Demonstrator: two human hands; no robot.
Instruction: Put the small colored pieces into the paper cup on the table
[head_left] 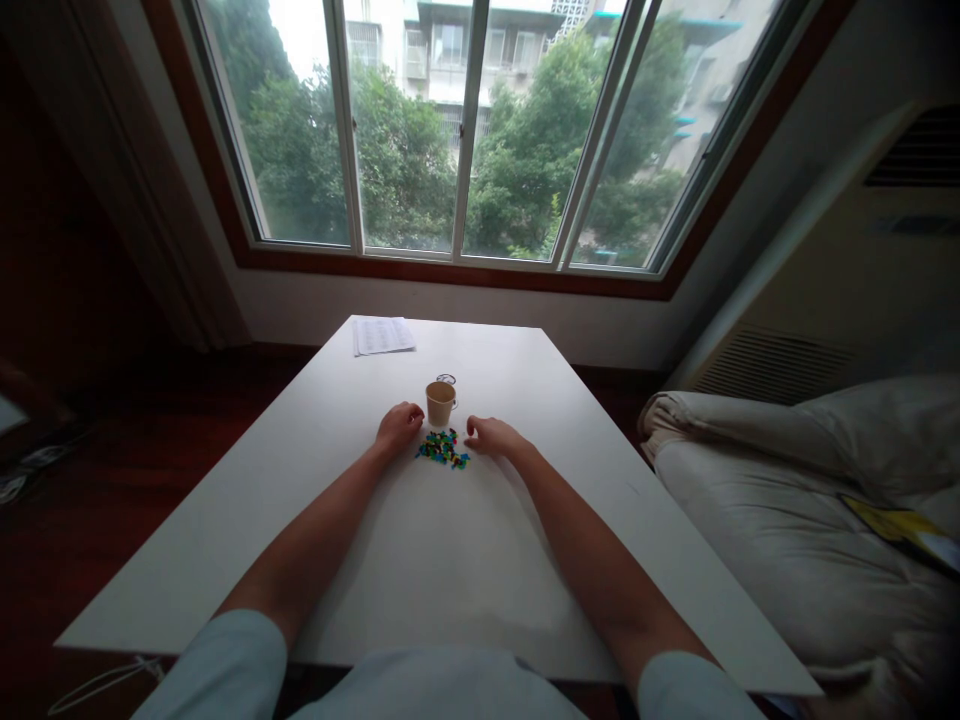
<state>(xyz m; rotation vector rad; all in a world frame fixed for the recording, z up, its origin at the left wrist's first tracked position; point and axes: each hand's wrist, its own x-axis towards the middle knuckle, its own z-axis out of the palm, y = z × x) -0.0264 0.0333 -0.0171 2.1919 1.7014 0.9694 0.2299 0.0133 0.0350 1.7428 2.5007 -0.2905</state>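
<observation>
A brown paper cup (440,404) stands upright on the white table (465,560), its mouth towards me. Just in front of it lies a loose pile of small coloured pieces (439,447), mostly green, blue, red and yellow, too small to name. My left hand (400,427) rests left of the cup and pile with its fingers curled in. Whether something small is inside it is hidden. To the right of the pile, my right hand (491,437) has thumb and forefinger bent and slightly apart, with nothing visible between them.
Right behind the cup is a thin dark looped item (446,379). Printed sheets of paper (384,336) lie at the table's far left corner. A window (457,150) is beyond the table, and a cushioned seat with pale bedding (765,500) stands to the right.
</observation>
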